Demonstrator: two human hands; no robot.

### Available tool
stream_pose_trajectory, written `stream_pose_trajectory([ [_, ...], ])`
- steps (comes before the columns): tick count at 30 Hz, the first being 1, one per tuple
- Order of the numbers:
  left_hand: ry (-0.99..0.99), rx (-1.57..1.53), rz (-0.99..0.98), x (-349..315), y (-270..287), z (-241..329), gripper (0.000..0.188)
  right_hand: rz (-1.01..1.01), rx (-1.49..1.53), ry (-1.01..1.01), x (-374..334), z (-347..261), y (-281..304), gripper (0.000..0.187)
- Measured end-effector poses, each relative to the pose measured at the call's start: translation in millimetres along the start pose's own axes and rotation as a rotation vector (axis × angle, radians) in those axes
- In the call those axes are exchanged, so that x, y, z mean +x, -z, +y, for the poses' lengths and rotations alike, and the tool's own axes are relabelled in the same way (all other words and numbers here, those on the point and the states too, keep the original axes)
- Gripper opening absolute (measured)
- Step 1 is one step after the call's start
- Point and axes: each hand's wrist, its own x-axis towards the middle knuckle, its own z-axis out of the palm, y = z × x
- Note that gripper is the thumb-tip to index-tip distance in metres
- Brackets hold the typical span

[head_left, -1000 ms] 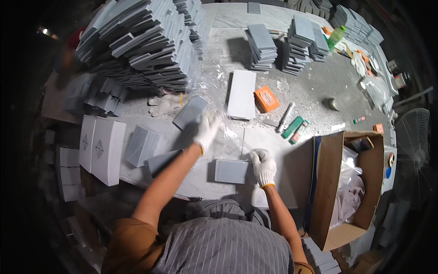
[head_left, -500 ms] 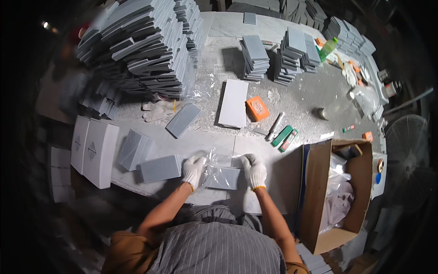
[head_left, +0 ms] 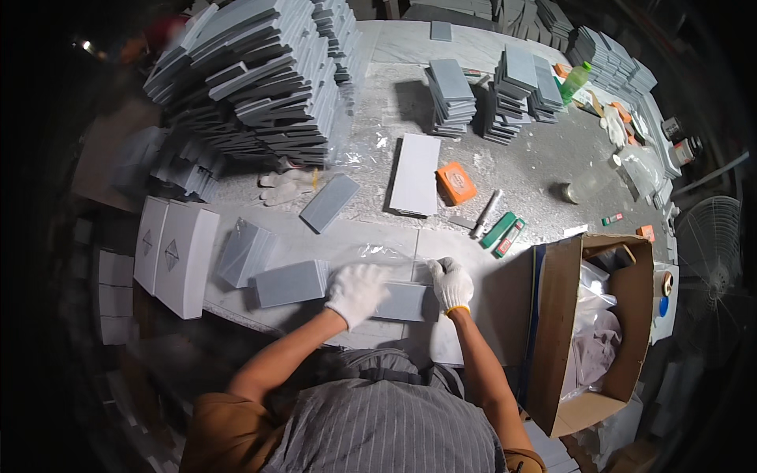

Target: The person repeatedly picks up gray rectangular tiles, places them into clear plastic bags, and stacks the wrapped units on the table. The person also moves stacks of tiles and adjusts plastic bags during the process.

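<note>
My left hand (head_left: 358, 294), in a white knit glove and smeared by motion, lies over the left end of a grey tile stack (head_left: 407, 303) at the near table edge. My right hand (head_left: 452, 284), gloved the same way, is at the stack's far right corner, fingers curled in a pinch on a clear plastic bag (head_left: 382, 254). The bag spreads on the table just beyond the stack. Left of my left hand lies another block of grey tiles (head_left: 290, 284). A further block of tiles (head_left: 247, 252), seemingly wrapped in clear film, stands beyond it.
White boxes (head_left: 188, 260) stand at the left edge. An open cardboard box (head_left: 544, 331) holding plastic and cloth is on my right. Tall tile piles (head_left: 276, 79) rise at far left. An orange box (head_left: 456, 183), a marker (head_left: 489, 213) and green-and-red small boxes (head_left: 511, 236) lie ahead.
My left hand has moved right, from the gap between the blocks onto the tile stack. The clear bag, earlier raised over the tiles, now lies flatter beyond them. My right hand stays near the right end.
</note>
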Motion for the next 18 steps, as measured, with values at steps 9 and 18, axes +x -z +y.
stream_pose_trajectory([
  [9,0.189,-0.082,0.006,-23.3,-14.9,5.2,0.065,-0.01,-0.059,0.034,4.8,1.7,-1.5,0.037],
  [18,-0.008,-0.263,-0.28,-10.2,7.9,-6.8,0.06,0.004,-0.096,0.083,9.1,3.9,2.1,0.043],
])
